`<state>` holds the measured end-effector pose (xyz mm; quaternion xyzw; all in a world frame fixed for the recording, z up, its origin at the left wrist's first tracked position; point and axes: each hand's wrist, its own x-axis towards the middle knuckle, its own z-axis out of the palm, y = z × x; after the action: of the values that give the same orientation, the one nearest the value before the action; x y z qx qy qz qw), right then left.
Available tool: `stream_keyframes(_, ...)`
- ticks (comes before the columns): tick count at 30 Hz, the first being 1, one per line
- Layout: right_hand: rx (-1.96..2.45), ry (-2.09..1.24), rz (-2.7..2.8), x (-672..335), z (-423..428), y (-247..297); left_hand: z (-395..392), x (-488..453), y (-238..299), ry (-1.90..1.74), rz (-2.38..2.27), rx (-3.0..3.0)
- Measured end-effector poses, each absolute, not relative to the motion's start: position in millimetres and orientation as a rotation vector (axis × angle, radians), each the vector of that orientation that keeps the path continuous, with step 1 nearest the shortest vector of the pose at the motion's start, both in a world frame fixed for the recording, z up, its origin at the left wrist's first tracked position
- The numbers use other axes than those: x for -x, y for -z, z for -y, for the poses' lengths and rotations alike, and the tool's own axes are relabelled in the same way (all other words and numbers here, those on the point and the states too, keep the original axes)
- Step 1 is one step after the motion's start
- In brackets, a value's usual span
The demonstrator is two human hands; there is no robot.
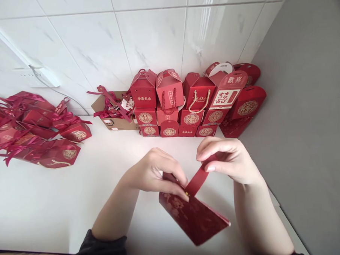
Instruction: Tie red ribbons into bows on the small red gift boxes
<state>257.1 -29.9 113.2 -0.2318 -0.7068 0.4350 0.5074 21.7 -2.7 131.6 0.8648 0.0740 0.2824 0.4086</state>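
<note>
Over the near part of the bench (pixel 49 202), the left hand (pixel 160 171) pinches a dark red packet (pixel 198 218), while the right hand (pixel 223 157) grips its tilted red strap (pixel 197 181).

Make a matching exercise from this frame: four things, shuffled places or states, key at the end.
Column 1
1. Left hand
2. Right hand
3. Cardboard box
4. Grey panel

Column 2
A. Holding the upper end of the red strap
B. Along the right side of the picture
C. Pinching the dark red packet
D. Just left of the stacked red boxes

Pairs: 1-C, 2-A, 3-D, 4-B
</note>
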Motion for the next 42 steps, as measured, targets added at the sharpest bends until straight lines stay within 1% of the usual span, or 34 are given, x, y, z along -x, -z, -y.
stream_keyframes(2, 0.497, -1.055, 1.771, -258.5, 31.1, -114.4, -2.6, -16.0, -128.4, -0.727, -0.146, -2.033)
stream_keyframes(4, 0.519, -0.991, 1.814, -257.2, 35.8, -116.2, -6.8, -12.0, -123.8, -0.76, -0.158, -1.931)
stream_keyframes(8, 0.776, -0.706, 1.838, -246.7, 46.7, -119.5, -9.1, -12.0, -117.2, -0.808, -0.308, -1.779)
stream_keyframes(10, 0.896, -0.625, 1.784, -238.8, 50.3, -120.3, -8.0, -14.6, -116.4, -0.822, -0.365, -1.722)
stream_keyframes(13, 0.955, -0.761, 1.602, -227.4, 53.6, -119.7, -5.9, -18.3, -116.5, -0.818, -0.395, -1.68)
stream_keyframes(17, 0.864, -1.012, 1.382, -219.7, 56.6, -117.1, -5.2, -21.1, -115.7, -0.807, -0.42, -1.665)
stream_keyframes(21, 0.81, -1.113, 1.314, -219.7, 60.2, -117.5, -7.7, -23.6, -116.2, -0.835, -0.416, -1.697)
stream_keyframes(28, 0.769, -1.064, 1.335, -220.9, 65.3, -121.6, -10.0, -26.1, -119.0, -0.818, -0.422, -1.725)
stream_keyframes(36, 0.86, -0.848, 1.455, -222.4, 66.7, -122.3, -10.2, -25.1, -120.7, -0.827, -0.483, -1.767)
stream_keyframes(42, 0.92, -0.87, 1.559, -229.8, 68.9, -128.4, -8.2, -23.2, -124.0, -0.786, -0.545, -1.801)
